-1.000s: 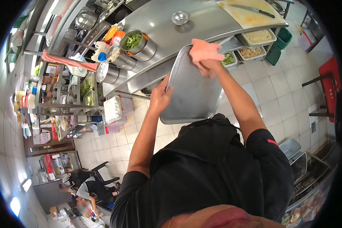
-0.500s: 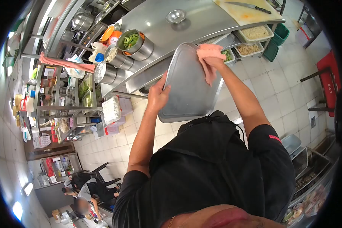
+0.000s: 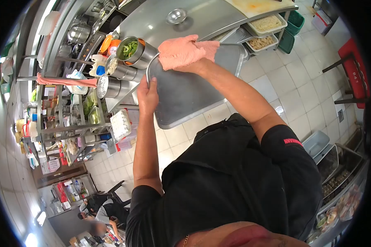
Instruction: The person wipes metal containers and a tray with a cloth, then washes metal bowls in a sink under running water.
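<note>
A large grey metal tray [image 3: 193, 96] is held tilted in front of my body, its inner face toward me. My left hand [image 3: 147, 95] grips the tray's left rim, with the thumb on the inside. A pink cloth [image 3: 179, 53] lies against the upper left corner of the tray. My right hand [image 3: 198, 66] presses the cloth onto the tray there; most of its fingers are hidden under the fabric.
A steel counter [image 3: 152, 24] runs behind the tray, bearing a small metal bowl [image 3: 177, 16], a pot of green vegetables [image 3: 130, 49] and a cutting board [image 3: 255, 6]. Food trays [image 3: 263, 42] sit below. A red chair [image 3: 352, 74] stands right; seated people are at lower left.
My right hand has wiped the cloth leftward across the tray, from its upper right side to the upper left corner. The tray has turned and shifted left.
</note>
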`<action>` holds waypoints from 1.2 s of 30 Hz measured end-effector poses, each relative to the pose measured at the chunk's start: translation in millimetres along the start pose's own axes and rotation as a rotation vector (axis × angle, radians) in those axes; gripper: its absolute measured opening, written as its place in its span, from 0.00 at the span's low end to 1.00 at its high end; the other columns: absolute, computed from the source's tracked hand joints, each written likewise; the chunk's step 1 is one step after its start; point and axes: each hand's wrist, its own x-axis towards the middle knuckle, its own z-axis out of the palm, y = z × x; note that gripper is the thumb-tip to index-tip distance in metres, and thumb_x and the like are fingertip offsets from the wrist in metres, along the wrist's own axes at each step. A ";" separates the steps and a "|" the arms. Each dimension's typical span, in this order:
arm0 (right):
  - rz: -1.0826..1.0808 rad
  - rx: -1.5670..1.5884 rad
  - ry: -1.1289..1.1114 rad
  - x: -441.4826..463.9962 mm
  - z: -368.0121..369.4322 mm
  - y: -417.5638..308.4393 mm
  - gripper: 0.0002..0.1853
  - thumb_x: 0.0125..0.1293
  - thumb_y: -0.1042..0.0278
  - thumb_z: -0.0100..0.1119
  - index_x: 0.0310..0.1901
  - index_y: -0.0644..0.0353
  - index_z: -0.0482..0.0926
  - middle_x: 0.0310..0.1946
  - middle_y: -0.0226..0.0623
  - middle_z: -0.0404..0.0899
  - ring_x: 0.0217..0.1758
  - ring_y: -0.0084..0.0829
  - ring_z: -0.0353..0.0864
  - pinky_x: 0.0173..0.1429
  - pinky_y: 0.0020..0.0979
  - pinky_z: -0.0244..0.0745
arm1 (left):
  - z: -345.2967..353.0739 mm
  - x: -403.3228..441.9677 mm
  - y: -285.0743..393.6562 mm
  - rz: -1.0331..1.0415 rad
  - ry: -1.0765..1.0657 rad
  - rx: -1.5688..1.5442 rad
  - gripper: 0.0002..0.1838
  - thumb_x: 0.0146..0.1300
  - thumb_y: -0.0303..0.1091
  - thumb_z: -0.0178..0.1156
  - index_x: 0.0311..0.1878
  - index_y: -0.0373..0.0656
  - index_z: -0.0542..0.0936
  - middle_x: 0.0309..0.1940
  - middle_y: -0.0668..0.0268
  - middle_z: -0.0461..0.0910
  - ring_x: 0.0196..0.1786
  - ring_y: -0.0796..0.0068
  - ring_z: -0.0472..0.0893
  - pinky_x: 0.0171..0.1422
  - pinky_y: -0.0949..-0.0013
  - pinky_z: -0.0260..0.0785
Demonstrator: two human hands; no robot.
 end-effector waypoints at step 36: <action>0.967 0.507 0.661 -162.3 79.6 119.7 0.13 0.64 0.63 0.53 0.43 0.60 0.81 0.40 0.39 0.81 0.44 0.38 0.80 0.49 0.39 0.75 | -30.0 -49.5 -17.1 -0.100 0.188 -0.309 0.13 0.71 0.25 0.53 0.55 0.35 0.78 0.42 0.71 0.81 0.44 0.83 0.75 0.52 0.75 0.68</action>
